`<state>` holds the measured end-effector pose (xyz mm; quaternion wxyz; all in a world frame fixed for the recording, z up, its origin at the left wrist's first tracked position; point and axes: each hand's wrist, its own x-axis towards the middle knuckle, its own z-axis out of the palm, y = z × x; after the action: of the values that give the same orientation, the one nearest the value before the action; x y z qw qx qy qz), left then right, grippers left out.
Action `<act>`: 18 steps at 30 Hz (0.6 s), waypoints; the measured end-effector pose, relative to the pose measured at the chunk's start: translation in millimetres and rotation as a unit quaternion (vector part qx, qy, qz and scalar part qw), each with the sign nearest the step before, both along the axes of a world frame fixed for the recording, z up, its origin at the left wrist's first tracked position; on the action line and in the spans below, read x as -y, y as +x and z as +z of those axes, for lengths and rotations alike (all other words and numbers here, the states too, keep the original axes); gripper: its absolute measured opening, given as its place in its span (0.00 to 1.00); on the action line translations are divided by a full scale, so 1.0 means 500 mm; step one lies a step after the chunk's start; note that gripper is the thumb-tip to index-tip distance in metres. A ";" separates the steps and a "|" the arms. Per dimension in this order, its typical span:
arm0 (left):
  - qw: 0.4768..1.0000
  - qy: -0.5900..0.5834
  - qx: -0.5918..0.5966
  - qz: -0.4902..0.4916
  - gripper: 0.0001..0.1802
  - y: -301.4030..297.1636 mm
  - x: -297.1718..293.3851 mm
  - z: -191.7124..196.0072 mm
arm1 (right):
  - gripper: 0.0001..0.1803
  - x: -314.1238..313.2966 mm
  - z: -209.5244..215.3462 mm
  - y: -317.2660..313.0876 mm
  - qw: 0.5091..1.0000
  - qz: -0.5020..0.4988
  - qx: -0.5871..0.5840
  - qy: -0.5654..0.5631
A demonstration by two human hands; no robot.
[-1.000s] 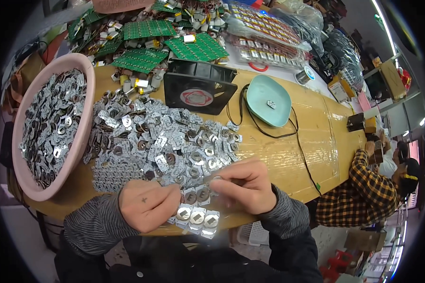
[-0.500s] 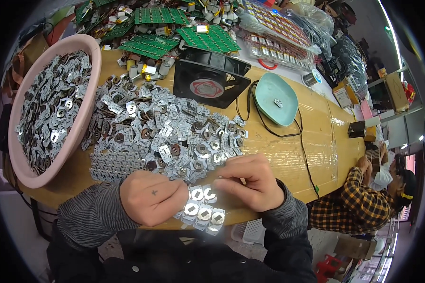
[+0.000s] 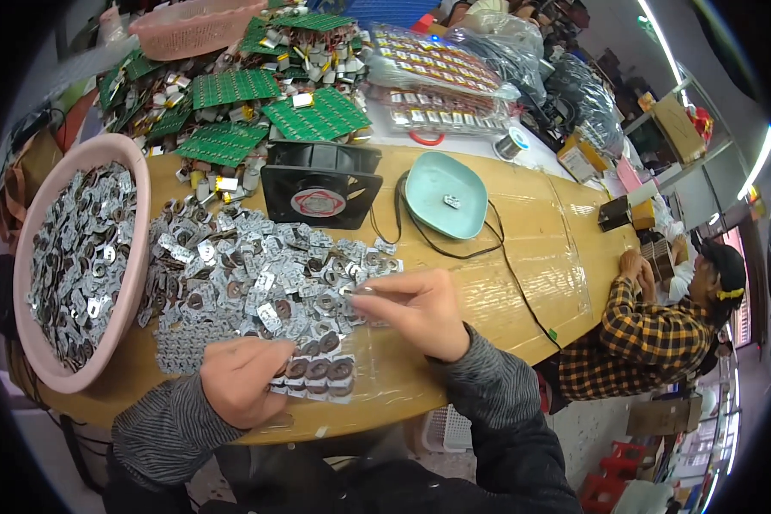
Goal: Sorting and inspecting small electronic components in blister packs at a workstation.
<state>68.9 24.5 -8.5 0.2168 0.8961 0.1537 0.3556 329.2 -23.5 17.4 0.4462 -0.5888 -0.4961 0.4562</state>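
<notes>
Joined plates [image 3: 319, 375] — at fingertips of left grip [image 3: 242, 382], hold unclear; right grip [image 3: 427, 313] pinching small metal piece [image 3: 365, 291].

Tan bench [image 3: 531, 214] is stretching toward right, glossy top catching light. Tube lights [image 3: 756, 161] are glowing at upper right. Bright opening [image 3: 735, 248] is showing at far right, window or doorway unclear. Red stools [image 3: 624, 461] are standing on pale floor [image 3: 587, 420] at lower right.

Silver-grey parts [image 3: 270, 317], pink tub [image 3: 143, 210], teal dish [image 3: 437, 180], black fan [image 3: 277, 188], grey-striped sleeves [image 3: 176, 418]; the distant shirt [image 3: 651, 336] seems orange-and-black checked.
</notes>
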 end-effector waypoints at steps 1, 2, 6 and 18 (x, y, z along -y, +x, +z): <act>0.998 -0.056 -0.016 0.013 0.22 -0.002 0.003 0.010 | 0.07 -0.002 -0.011 -0.001 0.999 -0.005 0.033 0.039; 0.998 -0.053 -0.017 0.013 0.22 0.001 0.006 0.019 | 0.07 -0.003 -0.011 0.000 0.999 -0.005 0.032 0.042; 0.911 -0.404 -0.072 0.039 0.12 0.021 0.011 0.048 | 0.06 0.005 0.021 0.005 0.967 0.041 0.151 0.201; 0.863 -0.505 -0.024 0.008 0.13 0.030 0.008 0.032 | 0.05 0.013 0.011 0.015 0.951 0.198 0.105 0.215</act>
<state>83.9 20.6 7.6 0.6330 0.6708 0.3245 0.2099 336.4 -29.8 22.8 0.4083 -0.4132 -0.7329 0.3540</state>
